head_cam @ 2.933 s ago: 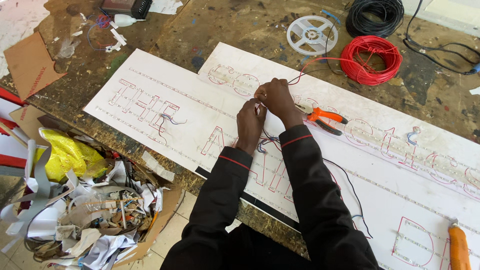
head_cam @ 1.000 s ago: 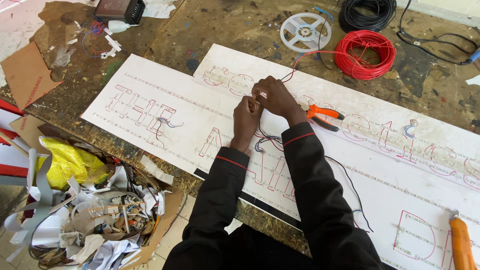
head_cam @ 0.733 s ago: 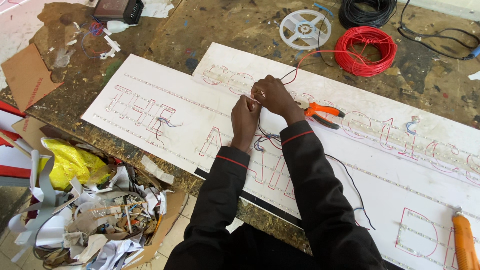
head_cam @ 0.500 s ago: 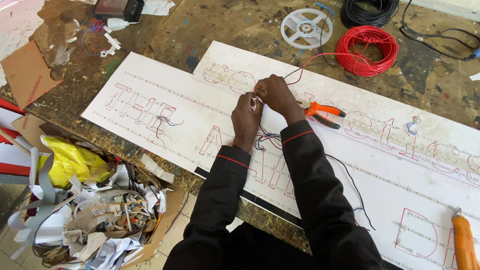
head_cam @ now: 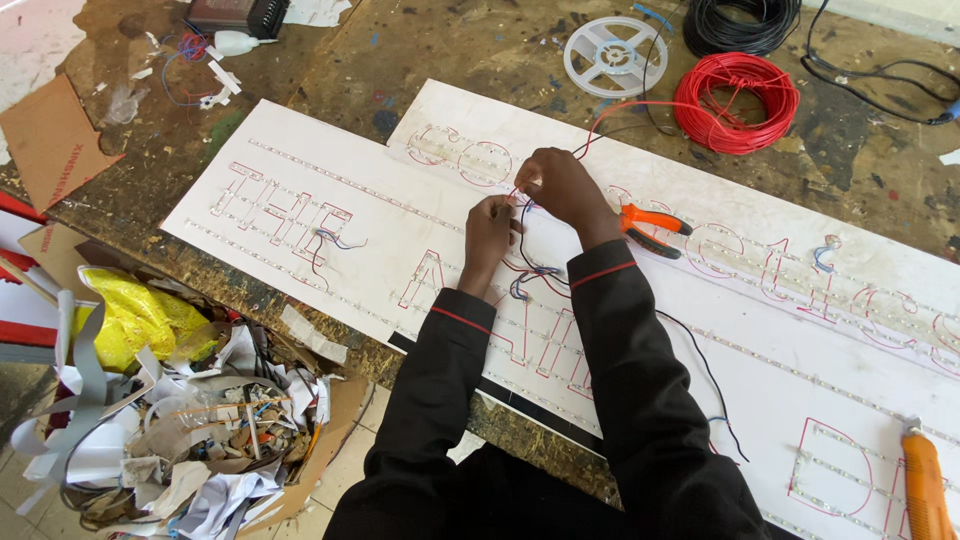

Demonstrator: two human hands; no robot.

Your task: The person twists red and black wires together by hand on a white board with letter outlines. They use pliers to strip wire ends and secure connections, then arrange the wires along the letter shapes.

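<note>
My left hand (head_cam: 488, 226) and my right hand (head_cam: 560, 184) meet above a white sign board (head_cam: 400, 215) with outlined letters and thin light strips. Both pinch thin wire ends (head_cam: 517, 197) between their fingertips. From my right hand a red wire (head_cam: 610, 108) runs off to a red wire coil (head_cam: 737, 102). Dark and blue wires (head_cam: 535, 270) hang in a loop below my hands onto the board. Orange-handled pliers (head_cam: 652, 228) lie on the board just right of my right wrist.
A white empty spool (head_cam: 614, 56) and a black wire coil (head_cam: 742, 20) lie at the back. An orange tool handle (head_cam: 925, 483) rests at the lower right. A box of paper and wire scraps (head_cam: 190, 430) sits below the bench's left edge. Cardboard (head_cam: 55, 140) lies at left.
My hands stay together over the board, fingers shifting slightly on the wire ends. The view drifts a little; nothing else has moved.
</note>
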